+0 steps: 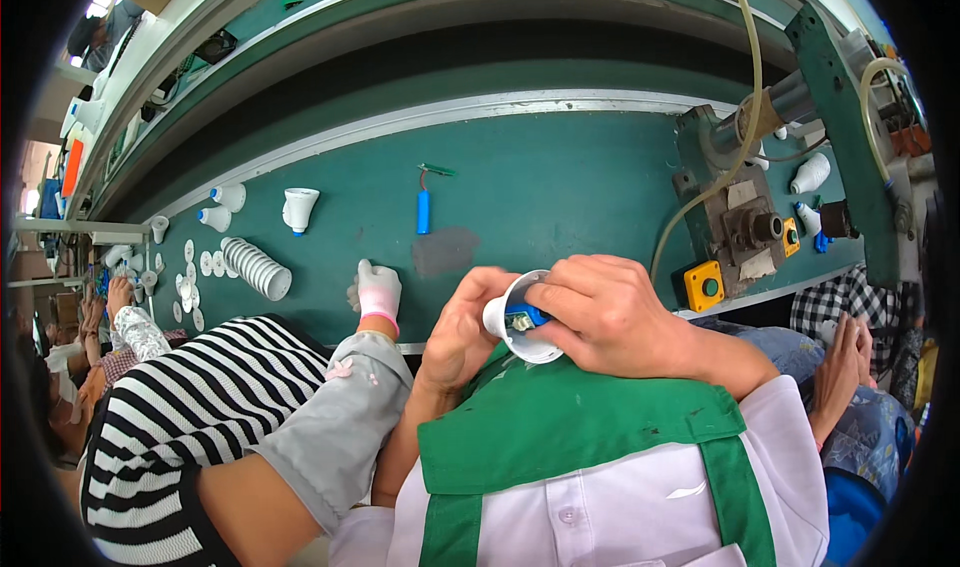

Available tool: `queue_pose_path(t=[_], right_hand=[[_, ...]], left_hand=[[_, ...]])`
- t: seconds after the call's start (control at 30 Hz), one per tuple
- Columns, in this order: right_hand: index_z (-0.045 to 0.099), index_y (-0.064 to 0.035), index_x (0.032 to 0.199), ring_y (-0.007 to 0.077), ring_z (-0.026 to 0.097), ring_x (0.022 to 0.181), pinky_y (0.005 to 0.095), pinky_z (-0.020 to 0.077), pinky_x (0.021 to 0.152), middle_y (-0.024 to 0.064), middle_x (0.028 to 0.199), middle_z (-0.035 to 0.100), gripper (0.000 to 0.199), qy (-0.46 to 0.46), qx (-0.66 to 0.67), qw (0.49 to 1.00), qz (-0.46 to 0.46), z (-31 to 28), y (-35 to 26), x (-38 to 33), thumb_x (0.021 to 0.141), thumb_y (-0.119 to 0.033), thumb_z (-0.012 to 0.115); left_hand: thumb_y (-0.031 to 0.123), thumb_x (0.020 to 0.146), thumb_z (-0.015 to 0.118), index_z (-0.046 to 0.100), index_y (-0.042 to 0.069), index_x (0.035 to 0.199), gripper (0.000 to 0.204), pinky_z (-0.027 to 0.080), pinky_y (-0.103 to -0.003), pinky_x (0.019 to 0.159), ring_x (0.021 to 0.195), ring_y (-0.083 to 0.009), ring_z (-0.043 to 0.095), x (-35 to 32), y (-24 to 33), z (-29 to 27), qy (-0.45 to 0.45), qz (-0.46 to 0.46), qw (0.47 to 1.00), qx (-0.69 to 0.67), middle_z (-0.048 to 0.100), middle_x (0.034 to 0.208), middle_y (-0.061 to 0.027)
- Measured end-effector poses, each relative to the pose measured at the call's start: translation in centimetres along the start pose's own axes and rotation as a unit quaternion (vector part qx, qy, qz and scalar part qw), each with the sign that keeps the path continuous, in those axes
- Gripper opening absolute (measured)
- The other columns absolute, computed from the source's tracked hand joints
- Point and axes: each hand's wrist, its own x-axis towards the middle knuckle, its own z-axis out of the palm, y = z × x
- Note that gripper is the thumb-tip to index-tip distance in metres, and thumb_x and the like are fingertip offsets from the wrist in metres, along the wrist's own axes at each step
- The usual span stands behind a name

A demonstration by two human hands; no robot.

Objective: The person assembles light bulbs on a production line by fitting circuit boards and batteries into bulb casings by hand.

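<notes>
Head view: near centre, the left hand (462, 332) wraps curled fingers around a white lamp housing (515, 319), while the right hand (600, 312), fingers pressed together, pinches a blue part (524, 317) inside it. A blue battery (423, 212) lies at eleven o'clock on the green belt (560, 182).

White housing (520, 329), blue cell inside (524, 316). Dark green belt (560, 182). Green apron (580, 427) over white shirt (640, 512). Black-and-white striped top (170, 417), pink-cuffed white glove (379, 292). Yellow switch box (704, 285).

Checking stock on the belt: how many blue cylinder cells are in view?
2. One cell lies loose mid-belt, wired to a small green board. Another sits inside the white cup held by both hands. More may be hidden.
</notes>
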Motion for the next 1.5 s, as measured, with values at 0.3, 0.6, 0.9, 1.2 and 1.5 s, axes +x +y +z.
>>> queue_pose_path(t=[0.3,0.6,0.9,1.2,1.5], right_hand=[[0.052,-0.0020,0.076,0.0230,0.057,0.060,0.0347,0.0456,0.045,0.0090,0.069,0.053,0.021,-0.102,0.025,0.994,-0.045,0.0,0.4,-0.8,0.058,-0.003,0.062],[0.058,-0.0017,0.084,0.0223,0.057,0.050,0.0322,0.0442,0.041,0.0087,0.070,0.056,0.029,-0.148,-0.114,0.980,-0.065,1.1,-0.1,-2.8,0.058,-0.008,0.070],[0.052,-0.0011,0.074,0.0250,0.057,0.051,0.0357,0.0431,0.040,0.0103,0.062,0.051,0.019,-0.086,-0.026,0.995,-0.051,1.5,0.2,-3.3,0.056,-0.002,0.061],[0.057,-0.0041,0.083,0.0257,0.058,0.057,0.0343,0.0456,0.045,0.0090,0.070,0.057,0.023,-0.112,0.076,0.991,0.002,0.0,0.1,-2.4,0.063,-0.006,0.069],[0.056,-0.0030,0.084,0.0227,0.056,0.062,0.0314,0.0451,0.051,0.0096,0.074,0.054,0.022,-0.028,0.113,0.993,0.038,-1.3,0.1,-0.7,0.064,-0.002,0.067]], left_hand=[[0.021,0.050,0.086,0.051,0.002,0.107,0.069,0.049,-0.033,0.076,0.087,-0.0220,0.063,1.1,1.4,3.4,-0.009,-0.063,0.859,0.507,0.062,0.095,-0.0122],[0.012,0.059,0.080,0.053,0.005,0.106,0.056,0.051,-0.031,0.071,0.081,-0.0213,0.064,-0.2,-1.9,3.5,0.126,-0.005,0.820,0.558,0.064,0.091,-0.0104],[0.015,0.062,0.078,0.053,0.007,0.105,0.050,0.050,-0.033,0.073,0.085,-0.0229,0.064,-0.2,-2.1,3.5,0.125,-0.082,0.835,0.530,0.064,0.094,-0.0112],[0.008,0.059,0.081,0.053,0.003,0.105,0.053,0.049,-0.028,0.073,0.083,-0.0139,0.061,-0.7,-2.7,2.1,0.112,-0.007,0.897,0.428,0.064,0.092,-0.0083],[0.008,0.063,0.079,0.039,0.002,0.118,0.068,0.047,-0.029,0.077,0.089,-0.0170,0.059,0.1,-2.4,1.3,0.080,0.124,0.874,0.463,0.059,0.100,-0.0092]])
